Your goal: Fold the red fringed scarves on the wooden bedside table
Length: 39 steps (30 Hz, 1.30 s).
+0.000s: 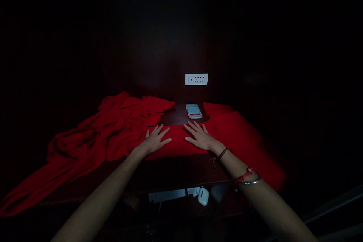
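Taking the strip of red cloth (178, 140) between our hands as the clock's centre, we see the cloth gathered in loose, crumpled folds from eight to ten o'clock, one end trailing out at eight towards the near edge of the dark table (119, 172). Our left hand (154, 142), with a ring on one finger, lies palm down on the cloth at nine o'clock, its fingers spread apart and clamped on nothing.

Below, at about six, pale papers (167, 195) sit under the table's edge, with a rounded white case (203, 196) just beside them towards five.

Our right hand (201, 139) also rests palm down on the cloth at three, fingers fanned apart and gripping nothing. We wear a dark cord (222, 154) at that wrist, and a red string and a silvery bangle (252, 182) farther up the forearm. Near one o'clock a lit phone (194, 111) lies on the table, with a white socket panel (196, 79) on the wall beyond. From two to four, the cloth spreads out flatter and smoother.
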Tool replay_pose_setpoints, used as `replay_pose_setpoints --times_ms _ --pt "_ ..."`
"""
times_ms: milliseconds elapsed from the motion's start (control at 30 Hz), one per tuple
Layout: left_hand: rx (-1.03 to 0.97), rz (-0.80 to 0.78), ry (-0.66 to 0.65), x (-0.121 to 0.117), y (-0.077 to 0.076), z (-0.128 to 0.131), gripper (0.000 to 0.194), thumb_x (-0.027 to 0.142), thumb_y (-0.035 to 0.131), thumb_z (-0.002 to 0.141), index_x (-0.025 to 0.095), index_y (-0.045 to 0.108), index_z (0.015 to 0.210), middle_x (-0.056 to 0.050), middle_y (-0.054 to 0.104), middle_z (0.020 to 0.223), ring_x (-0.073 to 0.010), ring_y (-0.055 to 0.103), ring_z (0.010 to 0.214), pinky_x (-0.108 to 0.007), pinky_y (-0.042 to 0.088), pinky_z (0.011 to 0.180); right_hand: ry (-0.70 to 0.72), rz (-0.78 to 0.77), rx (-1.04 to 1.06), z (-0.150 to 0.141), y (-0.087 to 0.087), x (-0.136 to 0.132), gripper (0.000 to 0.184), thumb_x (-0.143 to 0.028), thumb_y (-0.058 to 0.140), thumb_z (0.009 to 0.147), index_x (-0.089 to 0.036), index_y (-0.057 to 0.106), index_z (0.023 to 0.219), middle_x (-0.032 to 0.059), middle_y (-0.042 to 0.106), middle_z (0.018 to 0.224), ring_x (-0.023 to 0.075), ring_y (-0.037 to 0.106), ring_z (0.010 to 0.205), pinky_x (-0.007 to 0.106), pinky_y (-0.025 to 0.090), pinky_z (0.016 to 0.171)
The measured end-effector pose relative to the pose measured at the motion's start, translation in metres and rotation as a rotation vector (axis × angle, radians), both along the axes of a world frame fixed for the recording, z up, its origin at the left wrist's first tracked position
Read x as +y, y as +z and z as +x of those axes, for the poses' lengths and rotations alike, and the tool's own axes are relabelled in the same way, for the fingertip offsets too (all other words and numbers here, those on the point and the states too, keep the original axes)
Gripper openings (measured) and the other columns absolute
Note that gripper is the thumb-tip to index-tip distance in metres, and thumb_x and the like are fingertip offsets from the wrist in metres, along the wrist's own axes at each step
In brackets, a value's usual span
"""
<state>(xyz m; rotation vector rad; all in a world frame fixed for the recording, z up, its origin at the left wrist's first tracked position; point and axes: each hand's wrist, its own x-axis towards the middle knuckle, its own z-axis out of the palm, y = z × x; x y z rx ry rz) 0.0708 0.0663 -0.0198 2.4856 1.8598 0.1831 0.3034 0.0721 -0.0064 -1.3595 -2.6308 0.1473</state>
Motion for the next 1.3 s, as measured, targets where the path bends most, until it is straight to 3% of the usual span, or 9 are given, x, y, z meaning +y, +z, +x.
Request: replay_pose_setpoints --times_ms 100,167,267,400,500,633,833,1100,1300 --pt "-0.010 0.095 -0.102 -0.001 0.000 0.003 0.051 0.048 0.023 0.081 0.026 0.023 0.126 -0.004 0.011 0.135 -0.0217 0.007 0.122 -0.044 0.008 0.095 0.065 -0.054 -0.026 -0.004 0.000 -0.002 0.065 -0.063 0.013 0.073 -0.031 0.008 0.128 -0.0020 0.003 0.136 0.0233 -0.002 0.122 0.048 0.004 0.095" --pt "-0.008 0.011 -0.128 -0.001 -0.001 0.003 0.051 0.050 0.022 0.080 0.028 0.021 0.126 -0.004 0.011 0.135 -0.0227 0.008 0.122 -0.045 0.010 0.095 0.070 -0.126 -0.074 -0.004 -0.002 0.000 0.066 -0.065 0.013 0.071 -0.031 0.011 0.128 -0.0012 0.007 0.136 0.0247 0.001 0.122 0.050 0.004 0.095" --pt "0.009 -0.123 -0.067 -0.001 -0.001 0.003 0.055 0.057 0.022 0.077 0.032 0.018 0.126 -0.003 0.011 0.135 -0.0283 0.007 0.121 -0.051 0.010 0.092 0.029 -0.176 -0.111 0.000 -0.006 0.007 0.065 -0.065 0.010 0.071 -0.032 0.014 0.127 -0.0011 0.010 0.135 0.0253 0.004 0.122 0.050 0.004 0.094" --pt "0.024 -0.144 0.004 -0.004 0.000 0.002 0.060 0.063 0.021 0.073 0.035 0.017 0.126 -0.002 0.010 0.135 -0.0319 0.006 0.120 -0.056 0.007 0.089 -0.044 -0.168 -0.104 0.006 -0.007 0.011 0.065 -0.064 0.008 0.072 -0.031 0.016 0.127 0.0005 0.011 0.135 0.0253 0.004 0.122 0.049 0.005 0.095" --pt "0.020 -0.056 -0.006 -0.007 0.002 0.006 0.060 0.061 0.020 0.075 0.032 0.016 0.127 -0.005 0.014 0.135 -0.0304 0.010 0.120 -0.056 0.010 0.089 -0.035 -0.089 -0.050 0.005 -0.004 0.008 0.065 -0.063 0.010 0.073 -0.029 0.015 0.128 0.0015 0.009 0.136 0.0241 0.001 0.122 0.048 0.005 0.095" --pt "0.022 0.136 -0.195 -0.010 0.003 0.016 0.057 0.052 0.021 0.080 0.025 0.013 0.129 -0.006 0.017 0.134 -0.0206 0.010 0.122 -0.044 0.008 0.096 0.052 -0.067 -0.021 -0.001 -0.001 0.004 0.067 -0.065 0.013 0.071 -0.030 0.011 0.128 -0.0007 0.006 0.136 0.0230 -0.002 0.122 0.048 0.004 0.095" --pt "0.056 -0.108 -0.222 -0.006 -0.002 0.016 0.066 0.063 0.019 0.074 0.025 0.015 0.128 -0.005 0.013 0.135 -0.0243 0.007 0.122 -0.045 0.010 0.094 -0.013 -0.199 -0.127 0.002 -0.003 0.006 0.068 -0.066 0.009 0.070 -0.030 0.013 0.128 -0.0002 0.009 0.135 0.0259 0.002 0.122 0.050 0.003 0.095" --pt "0.050 -0.087 -0.219 -0.005 -0.004 0.014 0.065 0.064 0.019 0.073 0.029 0.015 0.127 -0.004 0.011 0.135 -0.0249 0.006 0.122 -0.049 0.007 0.093 -0.008 -0.220 -0.150 0.002 -0.001 0.009 0.070 -0.067 0.009 0.070 -0.029 0.010 0.128 -0.0004 0.005 0.136 0.0263 -0.001 0.122 0.050 0.002 0.095" --pt "0.036 -0.097 -0.214 -0.002 -0.006 0.012 0.065 0.064 0.020 0.072 0.029 0.015 0.127 -0.004 0.012 0.135 -0.0262 0.006 0.121 -0.049 0.008 0.093 -0.018 -0.204 -0.163 0.018 0.007 -0.008 0.070 -0.067 0.013 0.070 -0.030 0.009 0.129 -0.0006 0.003 0.136 0.0264 -0.003 0.121 0.051 0.003 0.094"
